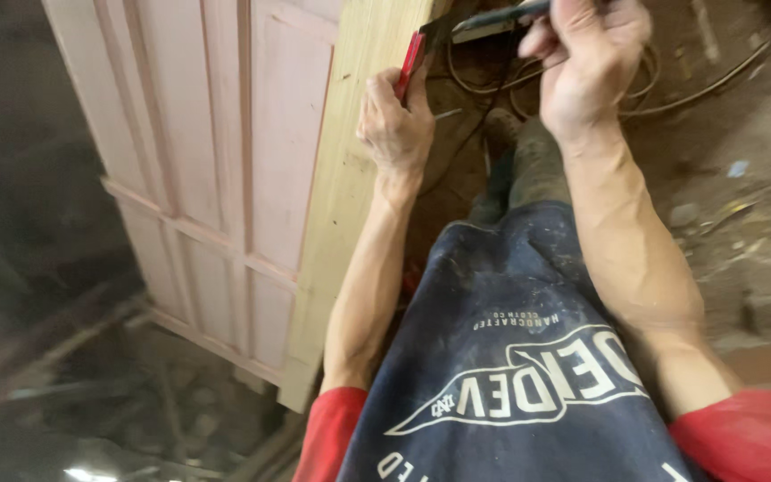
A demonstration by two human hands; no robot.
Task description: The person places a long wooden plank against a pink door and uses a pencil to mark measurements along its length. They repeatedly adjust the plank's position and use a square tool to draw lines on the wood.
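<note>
My left hand (394,120) grips a red-handled tool (412,61) held against the edge of a pale wooden plank (350,178) that stands along a panelled pink door (225,152). My right hand (589,58) is closed around a dark slim tool (493,18) that reaches left toward the red tool's head. Both hands are near the top of the view, close together. The tips of the tools are partly hidden.
Loops of cable (671,89) lie on the dirt floor (742,178) behind my hands. My dark apron (510,357) and red sleeves (751,437) fill the lower part. Scrap wood and debris (136,393) lie at the lower left.
</note>
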